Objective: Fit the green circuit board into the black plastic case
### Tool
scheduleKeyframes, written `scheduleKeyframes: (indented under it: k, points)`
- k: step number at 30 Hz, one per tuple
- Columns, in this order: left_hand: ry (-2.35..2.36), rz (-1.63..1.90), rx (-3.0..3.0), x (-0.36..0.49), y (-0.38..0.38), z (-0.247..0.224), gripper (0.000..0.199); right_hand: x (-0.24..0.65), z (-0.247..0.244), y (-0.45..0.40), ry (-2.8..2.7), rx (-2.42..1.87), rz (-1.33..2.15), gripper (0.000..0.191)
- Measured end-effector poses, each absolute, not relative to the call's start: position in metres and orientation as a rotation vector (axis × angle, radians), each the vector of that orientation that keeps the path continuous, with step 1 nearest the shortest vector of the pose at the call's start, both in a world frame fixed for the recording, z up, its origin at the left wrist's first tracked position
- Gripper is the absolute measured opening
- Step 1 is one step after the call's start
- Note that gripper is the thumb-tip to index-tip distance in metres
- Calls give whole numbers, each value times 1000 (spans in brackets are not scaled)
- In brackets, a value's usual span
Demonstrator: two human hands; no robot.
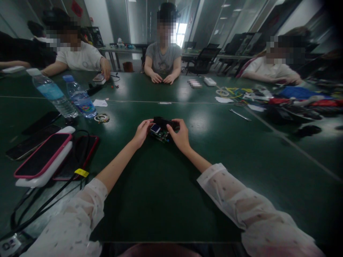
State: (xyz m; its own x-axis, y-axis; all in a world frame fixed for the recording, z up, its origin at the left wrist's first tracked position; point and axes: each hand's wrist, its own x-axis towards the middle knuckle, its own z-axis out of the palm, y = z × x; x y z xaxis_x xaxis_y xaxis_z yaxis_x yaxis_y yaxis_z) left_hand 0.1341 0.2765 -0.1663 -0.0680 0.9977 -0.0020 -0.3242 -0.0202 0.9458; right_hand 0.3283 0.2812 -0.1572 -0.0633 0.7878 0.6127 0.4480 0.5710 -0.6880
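Fingers (146, 124), left hand (141, 135) and right hand (181, 137): pinching opposite ends of one black-cased circuit board (161, 135), at or just above the table (150, 200); apparently light, stiff, fragile, best gripped by its edges, off the square display (155, 128).

The tabletop (160, 200) is dark green, crossed by pale lines (128, 101); the circuit board (160, 134) is green, the piece (163, 122) behind it black. White sleeves (241, 200) carry scattered dark dots. A black-screened phone (44, 156) has a pink edge, one clear bottle (55, 95) a white cap (33, 72), another bottle (79, 97) a blue one.
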Motion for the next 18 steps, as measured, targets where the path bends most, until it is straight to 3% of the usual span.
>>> scheduleKeyframes:
  k: [18]
  points:
    - [1026,1408,944,134,279,-169,23,327,-152,276,-1714,-1017,302,28]
